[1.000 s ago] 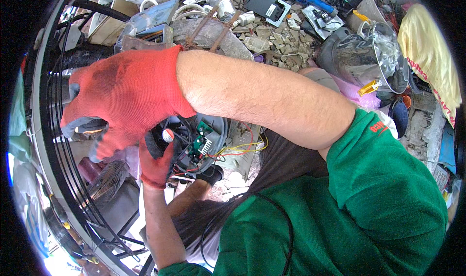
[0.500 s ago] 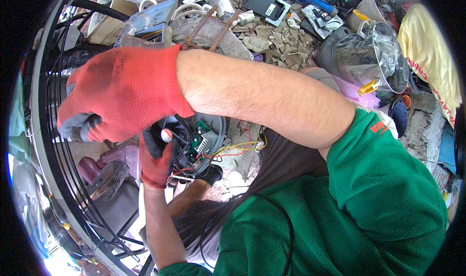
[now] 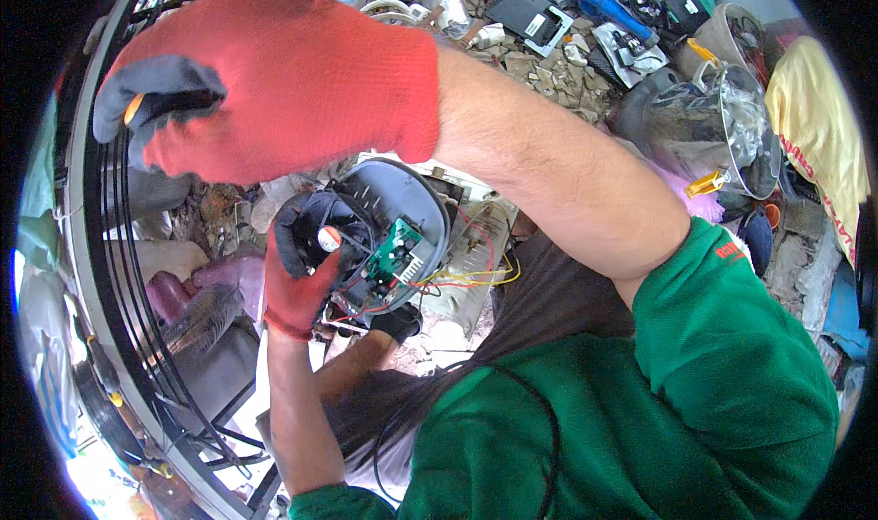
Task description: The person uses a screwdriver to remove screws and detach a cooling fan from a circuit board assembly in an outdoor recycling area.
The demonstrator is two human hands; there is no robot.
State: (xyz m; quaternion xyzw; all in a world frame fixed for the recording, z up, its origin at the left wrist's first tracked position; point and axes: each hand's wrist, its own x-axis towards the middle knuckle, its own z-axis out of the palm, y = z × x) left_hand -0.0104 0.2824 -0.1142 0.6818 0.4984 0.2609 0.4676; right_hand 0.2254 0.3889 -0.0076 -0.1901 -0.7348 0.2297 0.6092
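Note:
My left hand (image 3: 302, 278), in a red glove with dark fingers, grips the left side of a grey oval plastic housing (image 3: 422, 191). Inside it sit dark plastic parts and a green circuit board (image 3: 400, 253) with a ribbed metal piece. A small round white and orange-red cap (image 3: 329, 238) shows by the left thumb. Red and yellow wires (image 3: 485, 278) trail from the housing to the right. My right hand (image 3: 265, 76), gloved alike, is raised above and to the left of it. Its fingers are curled round something with an orange end (image 3: 133, 108); the rest is hidden.
A black metal rack (image 3: 123, 246) runs down the left side. Broken shards (image 3: 567, 81), a dark boxy device (image 3: 526, 12) and a blue cylindrical tool (image 3: 617, 15) lie at the back. A bucket (image 3: 745, 140) and a yellow sack (image 3: 814, 117) stand at right.
My right hand has moved up and away from the housing, uncovering more of it. The left hand keeps its grip, and the housing sits slightly further right in view.

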